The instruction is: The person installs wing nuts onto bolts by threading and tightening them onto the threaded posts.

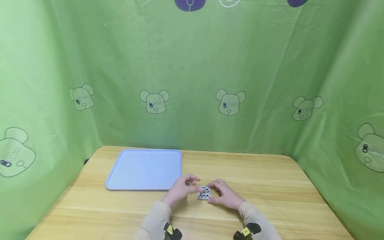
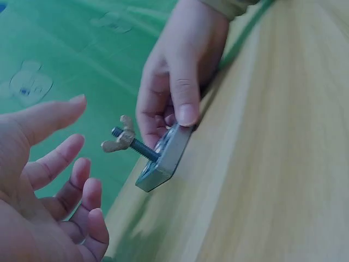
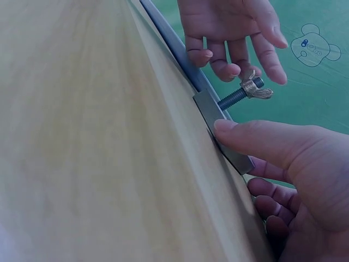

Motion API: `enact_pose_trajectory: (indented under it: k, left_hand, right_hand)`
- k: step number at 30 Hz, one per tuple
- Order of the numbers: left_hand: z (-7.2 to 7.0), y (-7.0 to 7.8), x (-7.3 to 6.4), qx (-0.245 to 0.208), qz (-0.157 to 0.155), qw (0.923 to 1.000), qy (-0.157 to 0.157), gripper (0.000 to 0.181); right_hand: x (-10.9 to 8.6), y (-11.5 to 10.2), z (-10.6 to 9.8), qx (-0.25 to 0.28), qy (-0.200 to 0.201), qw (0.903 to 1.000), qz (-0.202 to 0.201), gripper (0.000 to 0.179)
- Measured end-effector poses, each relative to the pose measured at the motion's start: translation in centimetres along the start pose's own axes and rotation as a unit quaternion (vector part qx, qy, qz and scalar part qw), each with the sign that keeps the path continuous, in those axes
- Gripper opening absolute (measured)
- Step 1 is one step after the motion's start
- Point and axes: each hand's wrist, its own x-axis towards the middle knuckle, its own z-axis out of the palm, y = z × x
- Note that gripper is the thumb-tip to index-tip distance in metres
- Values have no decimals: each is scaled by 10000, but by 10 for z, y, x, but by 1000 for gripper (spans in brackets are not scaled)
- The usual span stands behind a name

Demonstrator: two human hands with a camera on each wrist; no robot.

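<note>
- On the bench (image 1: 270, 180), near middle and right of the tray (image 1: 144, 168), sits the block (image 1: 207, 193); its bolt (image 2: 146, 150) points up, leaving the nut (image 2: 124, 141) within easy reach.
- Your right hand (image 1: 225, 197) pinches the block's right end, thumb near and fingers far, probably to steady it against turning.
- Your left hand (image 1: 181, 191) is loosely spread beside the nut, gripping nothing; that likely leaves room around the wings.
- The nut sits near the bolt's top, well off the block.
</note>
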Motion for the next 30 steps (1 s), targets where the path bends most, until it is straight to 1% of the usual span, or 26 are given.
enact_pose_trajectory:
  k: [2, 6, 9, 11, 12, 14, 18, 20, 25, 30]
  left_hand:
    - [-2, -1, 1, -135, -83, 9999, -57, 40]
    - [-3, -8, 6, -431, -194, 9985, -279, 42]
    - [-3, -16, 9, -704, -191, 9965, -404, 44]
    - [-1, -21, 11, -801, -174, 9957, -442, 45]
    - [1, -24, 12, -799, -153, 9956, -462, 45]
    - [3, -27, 13, -660, -64, 9967, -476, 45]
    - [10, -27, 15, -323, 63, 9984, -454, 37]
    - [12, -26, 14, -211, 107, 9990, -378, 33]
    - [13, -28, 14, -40, 97, 9996, -246, 26]
    - [12, -31, 14, -33, 127, 9995, -278, 24]
  right_hand:
    - [0, 0, -1, 40, -3, 10000, 3, 55]
    - [2, 1, -1, 29, 32, 10000, -54, 54]
    - [2, 1, 0, -62, 42, 9999, -95, 54]
    - [2, 1, 0, -63, 46, 9999, -110, 54]
    - [2, 1, 1, -48, 44, 9999, -104, 54]
    - [1, 0, 1, 13, 51, 9999, -101, 53]
    - [0, 1, 0, 69, 81, 9999, -120, 52]
    - [-1, 1, 0, 62, 82, 9999, -126, 52]
    - [-1, 1, 0, 45, 96, 9998, -146, 51]
    - [0, 0, 1, 55, 87, 9999, -122, 51]
